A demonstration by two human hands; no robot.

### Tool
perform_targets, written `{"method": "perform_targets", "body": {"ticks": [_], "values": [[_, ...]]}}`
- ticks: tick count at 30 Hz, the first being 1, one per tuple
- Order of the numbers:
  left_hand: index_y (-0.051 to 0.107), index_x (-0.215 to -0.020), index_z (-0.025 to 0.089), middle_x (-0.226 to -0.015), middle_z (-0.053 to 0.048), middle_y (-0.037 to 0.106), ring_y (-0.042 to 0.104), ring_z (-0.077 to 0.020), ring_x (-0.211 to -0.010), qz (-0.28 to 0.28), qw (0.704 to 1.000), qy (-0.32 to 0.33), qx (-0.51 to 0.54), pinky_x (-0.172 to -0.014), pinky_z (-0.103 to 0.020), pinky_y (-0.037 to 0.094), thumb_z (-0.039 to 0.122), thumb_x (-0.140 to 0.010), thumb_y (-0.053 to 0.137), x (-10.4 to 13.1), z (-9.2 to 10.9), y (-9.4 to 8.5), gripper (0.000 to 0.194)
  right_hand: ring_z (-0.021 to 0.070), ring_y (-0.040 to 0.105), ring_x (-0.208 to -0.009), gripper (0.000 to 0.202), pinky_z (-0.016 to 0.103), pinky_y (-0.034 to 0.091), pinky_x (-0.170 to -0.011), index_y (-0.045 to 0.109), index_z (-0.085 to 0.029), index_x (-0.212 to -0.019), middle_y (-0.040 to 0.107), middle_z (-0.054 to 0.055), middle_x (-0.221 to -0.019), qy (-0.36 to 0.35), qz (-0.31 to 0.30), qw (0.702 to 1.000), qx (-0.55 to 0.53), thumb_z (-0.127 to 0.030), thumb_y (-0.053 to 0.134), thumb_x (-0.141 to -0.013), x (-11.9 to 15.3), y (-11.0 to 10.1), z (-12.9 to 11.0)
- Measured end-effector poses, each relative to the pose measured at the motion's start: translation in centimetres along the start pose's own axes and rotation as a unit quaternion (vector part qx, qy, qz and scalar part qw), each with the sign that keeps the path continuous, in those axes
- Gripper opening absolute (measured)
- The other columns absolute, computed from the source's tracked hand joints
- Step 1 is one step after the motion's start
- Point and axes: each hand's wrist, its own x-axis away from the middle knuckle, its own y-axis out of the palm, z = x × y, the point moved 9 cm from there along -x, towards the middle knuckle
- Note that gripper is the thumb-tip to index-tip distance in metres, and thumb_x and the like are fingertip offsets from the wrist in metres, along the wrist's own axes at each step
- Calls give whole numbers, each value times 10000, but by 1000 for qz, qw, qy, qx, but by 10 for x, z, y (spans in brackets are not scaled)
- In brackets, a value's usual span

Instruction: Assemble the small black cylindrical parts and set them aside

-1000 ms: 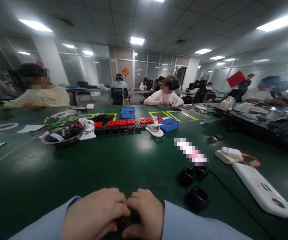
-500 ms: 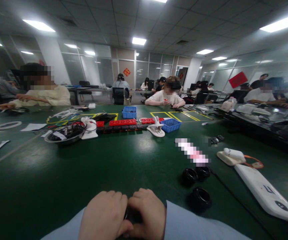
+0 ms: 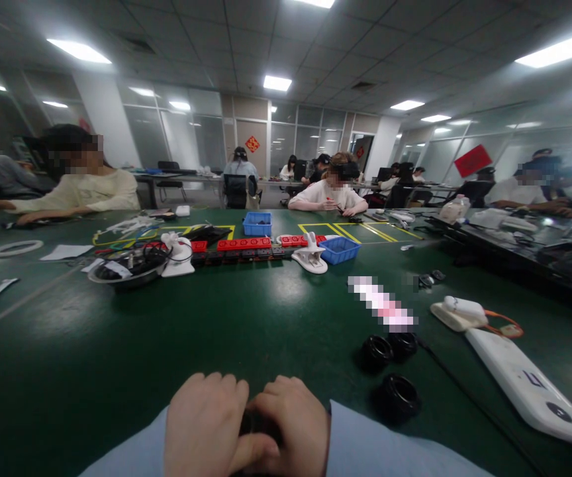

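Ahead of the left hand [image 3: 206,424] and right hand [image 3: 293,421], bare green table [image 3: 191,331] is stretching forward, leaving a broad lane. A metal bowl [image 3: 130,281], two white clips, red blocks [image 3: 243,244] and a blue bin [image 3: 339,256] are blocking its far end. Three black rings [image 3: 389,401], a black cable [image 3: 457,381] and a white device [image 3: 524,381] are crowding the right.

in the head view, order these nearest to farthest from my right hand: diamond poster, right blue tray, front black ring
From your right hand:
1. Front black ring, just to its right
2. Right blue tray, farther across the table
3. Diamond poster, at the back of the room
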Motion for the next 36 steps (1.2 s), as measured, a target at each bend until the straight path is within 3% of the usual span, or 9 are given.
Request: {"method": "perform_targets", "body": {"ticks": [2,4,7,9,12,16,23,28,36], "values": [[637,-802,123,-820,-121,634,585,-317,-799,4,999,44,11,-720,-479,447,561,-755,559,3,2,-8,447,188,499,-750,448,294,313,-626,610,-228,-901,589,11,-800,-6,8,1000,8,-571,676,-620,0,1,0],[628,-815,155,-853,-89,625,569,-292,-821,2,991,130,42,-733,-448,449,565,-745,573,8,9,-13,419,190,498,-740,425,298,307,-618,608,-219,-855,586,15,-783,-13,18,1000,15,-588,639,-649,-1,2,0],[616,-910,227,-947,-24,621,561,-236,-887,-20,967,236,98,-778,-360,449,310,-751,657,16,13,-13,184,185,492,-732,421,294,296,-612,597,-217,-798,580,11,-772,-19,24,999,12,-610,624,-650,-1,2,0],[602,-970,260,-1000,7,620,559,-201,-930,-39,957,260,121,-809,-305,442,95,-723,621,17,11,-10,297,183,491,-740,417,288,290,-613,592,-225,-808,581,4,-782,-18,14,1000,5,-601,646,-637,0,2,0],[601,-1005,255,-1033,12,621,552,-182,-964,-67,950,273,137,-810,-260,446,-2,-696,565,14,10,-4,403,182,490,-756,414,285,285,-616,585,-225,-820,580,4,-795,-14,2,1000,1,-596,643,-646,1,2,0],[624,-999,254,-980,-3,635,561,-192,-916,-78,958,250,121,-778,-271,457,70,-732,597,9,10,-3,325,178,488,-755,436,285,282,-616,574,-214,-800,581,3,-798,-17,7,1000,5,-612,640,-635,1,2,1],[671,-882,198,-886,-49,647,588,-243,-854,-82,985,139,61,-734,-338,470,244,-733,666,3,6,-4,156,173,475,-732,440,287,272,-607,578,-212,-800,573,6,-777,-20,22,1000,-5,-625,609,-651,-1,3,2],[674,-844,126,-863,-111,662,615,-290,-818,-69,995,76,20,-728,-395,478,370,-742,634,-4,0,4,268,178,472,-740,453,288,274,-610,597,-241,-905,575,3,-783,-10,13,1000,-11,-604,637,-638,-1,1,1],[668,-829,136,-815,-122,666,631,-287,-798,-27,999,-20,-21,-709,-373,469,371,-779,556,-1,-2,5,265,194,495,-779,453,296,304,-643,610,-226,-871,595,9,-821,17,-15,1000,-9,-539,734,-568,0,0,0]]}}
